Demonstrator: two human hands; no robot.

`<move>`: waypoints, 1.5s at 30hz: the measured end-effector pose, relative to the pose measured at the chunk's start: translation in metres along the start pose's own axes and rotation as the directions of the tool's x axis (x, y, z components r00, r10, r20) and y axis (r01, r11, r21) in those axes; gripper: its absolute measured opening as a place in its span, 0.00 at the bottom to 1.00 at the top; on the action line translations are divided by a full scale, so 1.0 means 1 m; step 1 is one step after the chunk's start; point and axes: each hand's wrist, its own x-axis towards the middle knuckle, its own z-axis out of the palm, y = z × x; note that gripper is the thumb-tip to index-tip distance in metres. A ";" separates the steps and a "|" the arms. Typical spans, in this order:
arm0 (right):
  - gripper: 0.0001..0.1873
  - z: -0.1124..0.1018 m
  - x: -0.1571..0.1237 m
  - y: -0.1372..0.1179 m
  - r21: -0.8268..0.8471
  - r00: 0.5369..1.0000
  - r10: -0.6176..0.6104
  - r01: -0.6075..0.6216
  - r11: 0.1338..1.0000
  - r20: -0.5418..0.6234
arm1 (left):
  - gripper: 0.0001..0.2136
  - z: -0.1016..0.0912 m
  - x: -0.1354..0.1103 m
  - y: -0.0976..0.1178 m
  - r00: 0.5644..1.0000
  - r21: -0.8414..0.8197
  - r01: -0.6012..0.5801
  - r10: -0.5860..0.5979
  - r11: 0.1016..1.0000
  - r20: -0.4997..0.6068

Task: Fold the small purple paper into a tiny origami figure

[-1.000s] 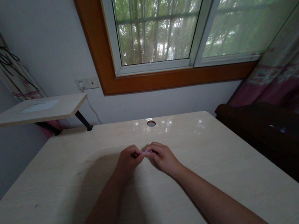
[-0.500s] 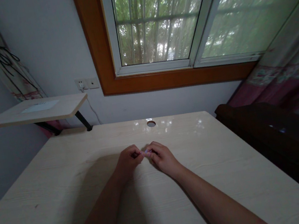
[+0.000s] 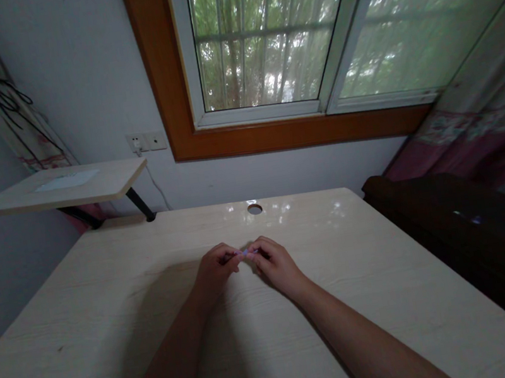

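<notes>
My left hand [image 3: 216, 270] and my right hand [image 3: 275, 264] meet at the middle of a pale wooden table [image 3: 107, 301]. Both hands are closed in a pinch. Between their fingertips they hold a tiny pinkish-purple thing [image 3: 245, 253], too small to make out. Both forearms lie over the table's near part.
A round cable hole [image 3: 254, 208] sits near the table's far edge. A small raised shelf [image 3: 60, 187] stands at the back left, below a wall socket [image 3: 146, 141]. A window [image 3: 258, 41] fills the wall ahead. Dark furniture [image 3: 470, 231] and a curtain [image 3: 487, 126] border the right side.
The two hands have shifted very slightly, and the small thing between the fingertips now lies a bit more level. Otherwise nothing has moved.
</notes>
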 end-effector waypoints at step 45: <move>0.06 -0.001 -0.001 0.000 0.018 0.997 -0.006 0.004 1.000 0.079 | 0.08 -0.001 -0.001 0.003 1.000 0.095 -0.023 0.022 0.995 0.018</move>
